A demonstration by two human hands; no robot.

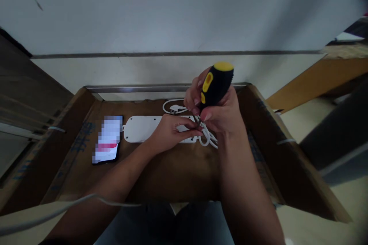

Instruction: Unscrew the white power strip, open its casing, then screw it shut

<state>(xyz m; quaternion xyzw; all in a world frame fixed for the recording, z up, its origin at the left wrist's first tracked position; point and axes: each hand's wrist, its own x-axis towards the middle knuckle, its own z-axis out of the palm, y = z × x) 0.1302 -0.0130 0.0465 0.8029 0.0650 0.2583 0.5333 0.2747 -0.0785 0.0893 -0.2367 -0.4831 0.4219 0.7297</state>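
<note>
A white power strip (142,128) lies back-side up on a brown cardboard sheet (178,172). My right hand (221,113) grips a black-and-yellow screwdriver (215,84), held upright with its tip down at the strip's right end. My left hand (171,132) rests on the strip, fingers pinched next to the screwdriver tip. The strip's white cable (208,138) coils under my right hand, and its plug (175,108) lies just behind.
A phone (107,139) with a lit screen lies left of the strip. Cardboard flaps rise on the left (43,149) and right (276,138). A white wall stands behind. A pale cord (57,210) crosses the near left corner.
</note>
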